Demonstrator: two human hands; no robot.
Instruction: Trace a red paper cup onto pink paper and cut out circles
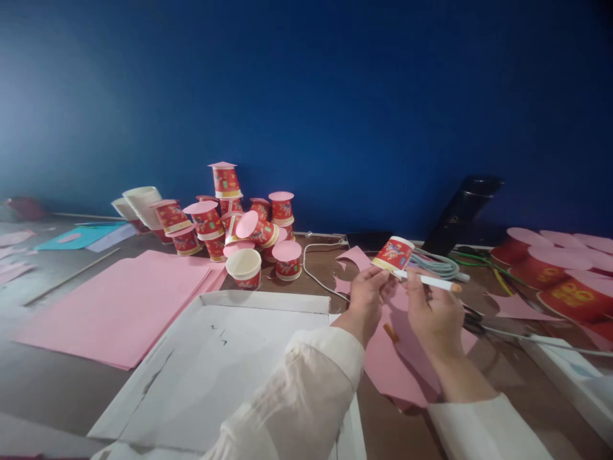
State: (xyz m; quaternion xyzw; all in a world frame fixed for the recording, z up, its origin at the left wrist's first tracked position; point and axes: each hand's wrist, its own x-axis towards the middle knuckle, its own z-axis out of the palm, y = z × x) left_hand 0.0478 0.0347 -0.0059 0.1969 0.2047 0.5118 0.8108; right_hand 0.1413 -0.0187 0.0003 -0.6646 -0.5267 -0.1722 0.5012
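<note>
A red patterned paper cup (393,253) is tilted upside down, its rim low near my fingers. My left hand (368,299) is closed on it from below left. In my right hand (433,316) is a white marker (433,281), its tip pointing left toward the lower edge of the cup. Beneath both hands lies pink paper (400,358), with a small orange-brown cap (391,333) on it. Whether paper lies between my left fingers and the cup is too small to tell.
Red cups with pink discs (207,220) are stacked against the blue wall. White cups (143,206) stand left of them. Pink sheets (119,300) and a white box lid (205,377) lie at left. Cables (433,263), a black object (462,214) and larger red tubs (575,294) are at right.
</note>
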